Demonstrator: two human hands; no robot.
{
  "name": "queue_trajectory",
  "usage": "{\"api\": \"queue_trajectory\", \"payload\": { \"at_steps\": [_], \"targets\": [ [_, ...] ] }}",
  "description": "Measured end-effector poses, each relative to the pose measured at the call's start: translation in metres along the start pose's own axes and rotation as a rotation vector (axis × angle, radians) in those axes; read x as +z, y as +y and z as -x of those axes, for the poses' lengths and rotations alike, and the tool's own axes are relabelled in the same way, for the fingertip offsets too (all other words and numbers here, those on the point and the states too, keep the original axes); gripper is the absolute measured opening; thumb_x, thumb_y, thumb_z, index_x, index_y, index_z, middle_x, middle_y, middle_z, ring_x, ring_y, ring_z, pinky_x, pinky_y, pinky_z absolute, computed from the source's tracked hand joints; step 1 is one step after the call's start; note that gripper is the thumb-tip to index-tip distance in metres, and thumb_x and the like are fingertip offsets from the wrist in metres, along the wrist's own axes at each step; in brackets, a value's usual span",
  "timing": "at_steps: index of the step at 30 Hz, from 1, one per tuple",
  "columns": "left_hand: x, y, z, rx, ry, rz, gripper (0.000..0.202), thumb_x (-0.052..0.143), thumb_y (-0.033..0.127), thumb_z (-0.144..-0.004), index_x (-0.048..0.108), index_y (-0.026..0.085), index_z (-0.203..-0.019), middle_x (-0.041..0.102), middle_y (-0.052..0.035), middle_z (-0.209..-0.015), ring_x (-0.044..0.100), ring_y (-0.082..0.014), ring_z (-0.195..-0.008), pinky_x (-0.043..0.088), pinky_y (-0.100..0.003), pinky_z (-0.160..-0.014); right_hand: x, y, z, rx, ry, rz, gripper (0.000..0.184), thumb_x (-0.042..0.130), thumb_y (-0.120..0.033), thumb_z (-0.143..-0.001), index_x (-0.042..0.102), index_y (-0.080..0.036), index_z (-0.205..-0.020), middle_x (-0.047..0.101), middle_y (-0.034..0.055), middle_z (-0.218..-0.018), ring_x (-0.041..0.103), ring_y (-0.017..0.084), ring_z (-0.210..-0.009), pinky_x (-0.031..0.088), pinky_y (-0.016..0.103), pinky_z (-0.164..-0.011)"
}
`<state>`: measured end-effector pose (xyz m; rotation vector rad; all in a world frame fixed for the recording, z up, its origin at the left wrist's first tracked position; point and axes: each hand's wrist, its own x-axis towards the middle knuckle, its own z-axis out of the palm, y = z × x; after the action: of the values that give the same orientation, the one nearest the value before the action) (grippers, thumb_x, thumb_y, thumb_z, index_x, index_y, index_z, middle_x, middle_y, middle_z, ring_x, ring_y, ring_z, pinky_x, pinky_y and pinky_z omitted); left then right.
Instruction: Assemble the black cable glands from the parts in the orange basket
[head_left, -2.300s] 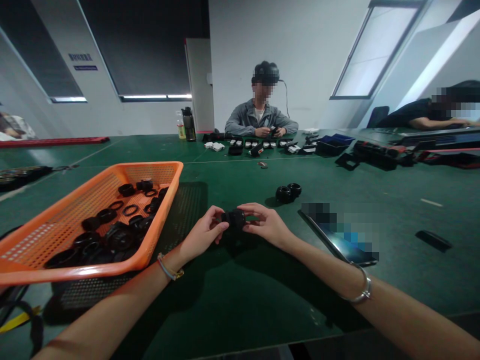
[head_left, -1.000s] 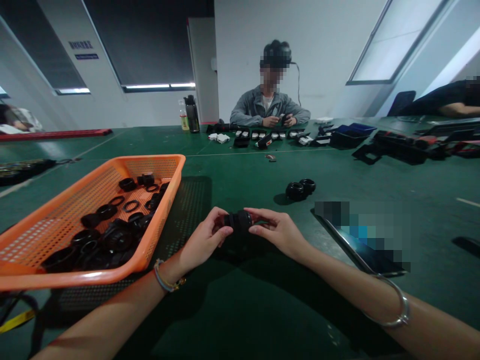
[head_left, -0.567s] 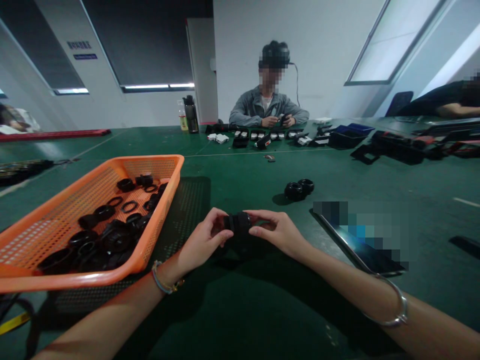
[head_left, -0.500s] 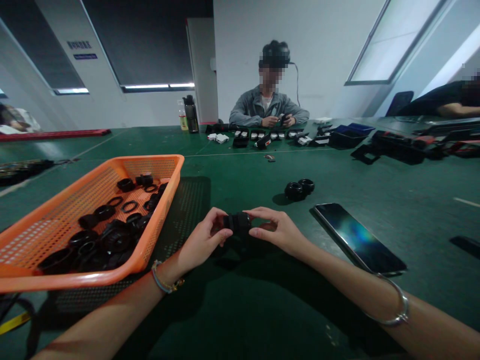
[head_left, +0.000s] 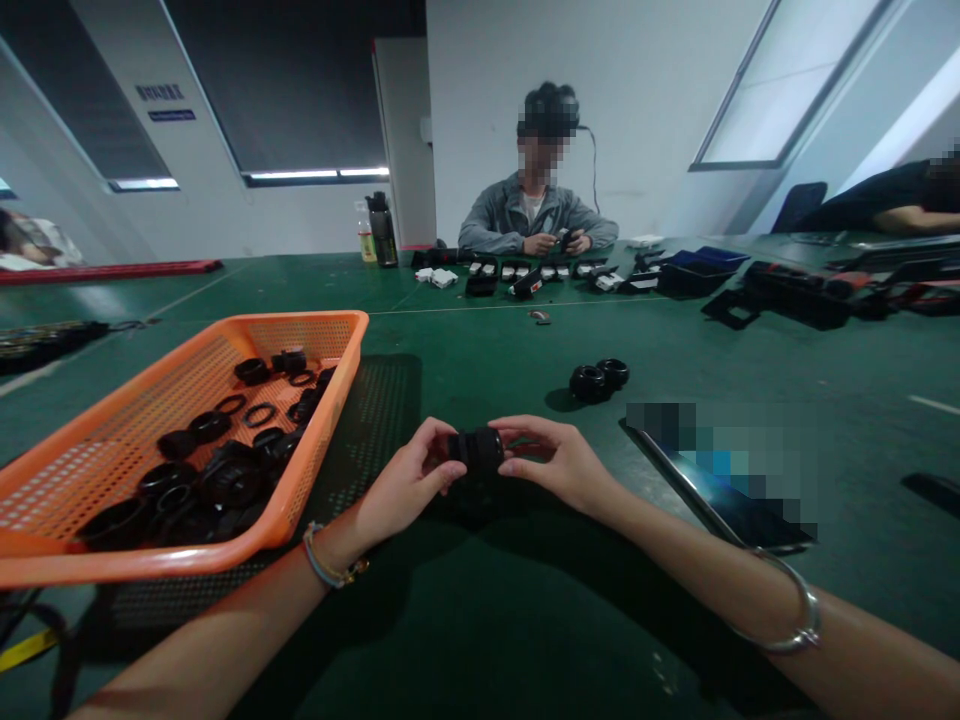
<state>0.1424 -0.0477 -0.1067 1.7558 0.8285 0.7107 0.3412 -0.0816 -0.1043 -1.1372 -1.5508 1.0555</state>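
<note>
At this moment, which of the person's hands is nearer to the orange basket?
Left. The left hand is to the right of the orange basket, holding one end of a black part; the right hand is farther right, at the part's other end.

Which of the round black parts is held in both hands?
The black part between the left hand and right hand, gripped at its two ends. The others lie in the basket or, as a pair, on the table.
</note>
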Motion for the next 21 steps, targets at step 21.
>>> {"api": "queue_trajectory", "payload": {
  "at_steps": [21],
  "targets": [
    [0.0001, -0.0004, -0.0001, -0.012, -0.007, 0.001, 0.018, 0.050, 0.026, -0.074, 0.040, 0.019, -0.087, 0.047, 0.0058, -0.065, 0.046, -0.0082, -0.054, 0.038, -0.021, -0.052, -0.0017, 0.0011, -0.0001, -0.080, -0.020, 0.005, 0.039, 0.069, -0.012, -0.060, 0.067, -0.023, -0.098, 0.063, 0.0030, -0.099, 0.062, 0.016, -0.088, 0.053, 0.034, -0.081]
  ]
}}
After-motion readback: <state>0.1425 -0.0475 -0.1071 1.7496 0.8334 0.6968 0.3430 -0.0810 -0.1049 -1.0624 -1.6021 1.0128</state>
